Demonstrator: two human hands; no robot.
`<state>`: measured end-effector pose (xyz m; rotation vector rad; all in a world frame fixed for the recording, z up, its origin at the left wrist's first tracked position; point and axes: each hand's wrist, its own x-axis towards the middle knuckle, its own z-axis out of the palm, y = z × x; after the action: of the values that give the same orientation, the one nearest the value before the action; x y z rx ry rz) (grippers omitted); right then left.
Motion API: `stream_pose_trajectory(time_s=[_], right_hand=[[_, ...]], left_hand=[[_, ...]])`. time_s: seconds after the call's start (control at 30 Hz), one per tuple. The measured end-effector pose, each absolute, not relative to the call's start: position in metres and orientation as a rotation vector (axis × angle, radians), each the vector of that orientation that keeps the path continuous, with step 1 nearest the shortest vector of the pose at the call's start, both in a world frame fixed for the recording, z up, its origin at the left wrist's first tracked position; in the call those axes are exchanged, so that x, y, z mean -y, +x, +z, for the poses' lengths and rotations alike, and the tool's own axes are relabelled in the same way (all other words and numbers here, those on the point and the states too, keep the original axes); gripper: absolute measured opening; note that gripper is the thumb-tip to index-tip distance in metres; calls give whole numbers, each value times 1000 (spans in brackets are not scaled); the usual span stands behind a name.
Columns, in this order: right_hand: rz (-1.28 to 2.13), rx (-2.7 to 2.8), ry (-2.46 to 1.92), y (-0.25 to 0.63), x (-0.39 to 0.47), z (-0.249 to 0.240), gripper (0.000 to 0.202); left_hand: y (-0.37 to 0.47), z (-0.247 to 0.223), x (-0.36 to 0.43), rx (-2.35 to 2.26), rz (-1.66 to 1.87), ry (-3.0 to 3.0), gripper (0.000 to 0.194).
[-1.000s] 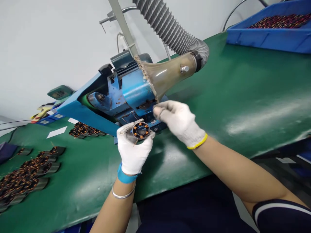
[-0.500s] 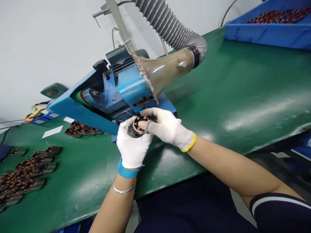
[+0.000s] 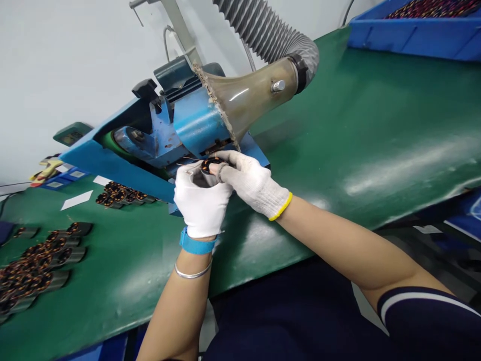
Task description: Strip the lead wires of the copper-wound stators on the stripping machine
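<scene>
A motor stator (image 3: pixel 209 176), a metal ring with dark and copper-coloured windings inside, sits between my hands at the front of the blue machine (image 3: pixel 197 120). My left hand (image 3: pixel 203 203), in a white glove, is closed around the ring from the left and below. My right hand (image 3: pixel 250 178), gloved with a bare thumb tip, grips the ring's right side, thumb over its face and fingers along the far rim. Thin copper wires (image 3: pixel 187 159) stick out toward the left. Fingers hide part of the stator, and whether a wire touches the machine cannot be seen.
Several stators (image 3: pixel 48 258) stand grouped at the left on the green table (image 3: pixel 124 271), with another cluster (image 3: pixel 120 194) beside the machine. A clear funnel (image 3: pixel 255 93) leads into a grey hose (image 3: pixel 263 35). A blue bin (image 3: pixel 413 37) stands at back right.
Both hands have brought the stator closer to the machine's opening. The ring has tilted, showing more of its outer side. The camera view has shifted slightly.
</scene>
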<state>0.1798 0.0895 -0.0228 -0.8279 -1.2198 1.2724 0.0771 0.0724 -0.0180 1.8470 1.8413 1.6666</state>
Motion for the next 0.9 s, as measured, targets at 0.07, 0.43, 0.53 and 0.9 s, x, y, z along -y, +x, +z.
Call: stream_pose_trajectory(time_s=[0.07,0.43,0.53,0.9], right_hand=[[1292,1201,-814,181,-90,-23,27],[1347,1049,-790,181,-81,-19,26],[1339,1036,-807,180,-79,-17,28],[1152,1291,-910,176,-57,-22,46]], left_hand=[[79,-17,-73,-1854,1654,1856,36],[84,-15,-72,-1845,1631,1801,38],[85,-14,-72,-1836,1633,1777,37],[69,-32,-44,-1594,1703,1785,48]])
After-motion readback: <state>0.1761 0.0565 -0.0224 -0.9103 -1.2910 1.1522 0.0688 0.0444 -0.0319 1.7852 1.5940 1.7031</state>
